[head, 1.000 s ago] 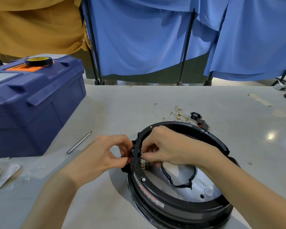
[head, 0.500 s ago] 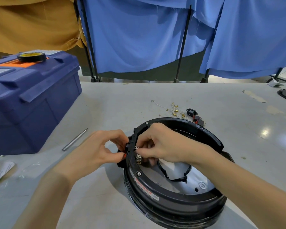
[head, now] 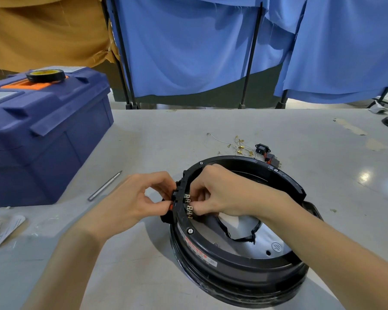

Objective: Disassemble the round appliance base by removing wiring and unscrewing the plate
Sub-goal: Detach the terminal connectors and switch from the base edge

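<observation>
Two hands in, both working one round black plastic appliance base (head: 233,262). It sits open side up on the grey table (head: 166,135), front-right of centre.

The left hand (head: 139,198) is outside the rim, thumb & fingers clamped together on one black-and-orange switch block (head: 174,198) at the rim's left side. The right hand (head: 224,195) comes over the rim from inside, fingers curled, pinching the silver terminal tabs (head: 187,198). That's two clusters, just inside that same spot.

Down in the base there's one silver metal plate (head: 269,240) w/ one black wire loop (head: 242,238) lying on it. Three hex screw heads (head: 190,231) show on the ring; more than that, can't tell.

Around it:
- One blue plastic toolbox (head: 43,142) sits far left, w/ one black tape roll (head: 45,75) on its lid.
- One thin silver metal rod (head: 104,186) lies btw toolbox & base, apart from both.
- One heap of loose white wires w/ brass terminals (head: 240,146) lies just behind the far rim, plus one black socket part (head: 262,149).
- One white paper packet (head: 0,229) lies front-left.

Room: the widest strip of grey top runs right of the base & back to the far edge, under the blue cloth drapes (head: 188,52). The left side is tighter, w/ the toolbox wall & the rod.
</observation>
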Demonstrator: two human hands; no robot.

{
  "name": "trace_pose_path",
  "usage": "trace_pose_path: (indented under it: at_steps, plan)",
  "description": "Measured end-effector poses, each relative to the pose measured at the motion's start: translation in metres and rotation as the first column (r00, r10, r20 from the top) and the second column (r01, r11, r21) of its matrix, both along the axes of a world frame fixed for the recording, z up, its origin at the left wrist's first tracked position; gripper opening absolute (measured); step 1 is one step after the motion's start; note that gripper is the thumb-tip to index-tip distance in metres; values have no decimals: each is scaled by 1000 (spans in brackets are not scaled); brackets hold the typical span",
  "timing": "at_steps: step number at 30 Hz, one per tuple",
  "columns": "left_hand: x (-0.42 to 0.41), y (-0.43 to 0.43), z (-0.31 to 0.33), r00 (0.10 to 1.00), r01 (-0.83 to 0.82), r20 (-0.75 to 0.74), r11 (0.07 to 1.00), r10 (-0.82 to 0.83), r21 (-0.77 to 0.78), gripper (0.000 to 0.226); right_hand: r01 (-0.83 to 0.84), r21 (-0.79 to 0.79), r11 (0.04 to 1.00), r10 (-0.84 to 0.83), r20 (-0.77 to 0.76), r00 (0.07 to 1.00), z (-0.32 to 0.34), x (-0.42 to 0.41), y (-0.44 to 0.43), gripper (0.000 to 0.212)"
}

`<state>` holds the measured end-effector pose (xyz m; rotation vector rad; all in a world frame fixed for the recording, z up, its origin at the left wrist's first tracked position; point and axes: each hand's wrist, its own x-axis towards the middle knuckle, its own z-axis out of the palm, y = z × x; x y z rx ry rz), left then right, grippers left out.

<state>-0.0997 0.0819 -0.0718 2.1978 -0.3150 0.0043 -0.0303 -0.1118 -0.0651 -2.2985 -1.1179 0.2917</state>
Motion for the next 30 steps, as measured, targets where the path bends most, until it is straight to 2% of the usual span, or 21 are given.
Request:
trace_pose_path:
  at_steps: [5, 9, 12, 18, 21, 24, 27, 30]
  plan:
    - [0, 0, 0, 1000, 10, 4, 1000, -10, -4, 15, -22, -31, 999, 23, 18, 1000, -1, -3, 0, 15]
    - [0, -1, 1, 1000, 5, 0, 1000, -5, -28, 21, -27, -42, 999, 32, 119, 992, -4, -3, 5, 17]
    - [-1, -1, 2, 1000, 8, 12, 999, -8, -36, 21, -13, -37, 999, 18, 131, 991, -4, -3, 5, 17]
    - [1, 3, 0, 1000, -13, 0, 1000, 13, 2, 12, 107, -52, 993, -94, 202, 975, -3, 0, 1, 17]
    - [2, 6, 1, 1000, -25, 18, 1000, 25, -12, 16, 116, -79, 990, -94, 242, 966, -5, -2, 4, 22]
    - [3, 9, 2, 1000, -12, -11, 999, 12, -38, 19, 145, -75, 987, -126, 219, 968, -5, 0, 6, 21]
    - [2, 19, 3, 999, -42, -10, 996, 41, -82, 18, 155, -28, 988, -149, 159, 976, -1, 3, 4, 21]
    - [0, 32, 7, 985, -152, 67, 980, 161, -127, 18, 199, 134, 971, -220, 172, 960, 1, 5, 2, 18]
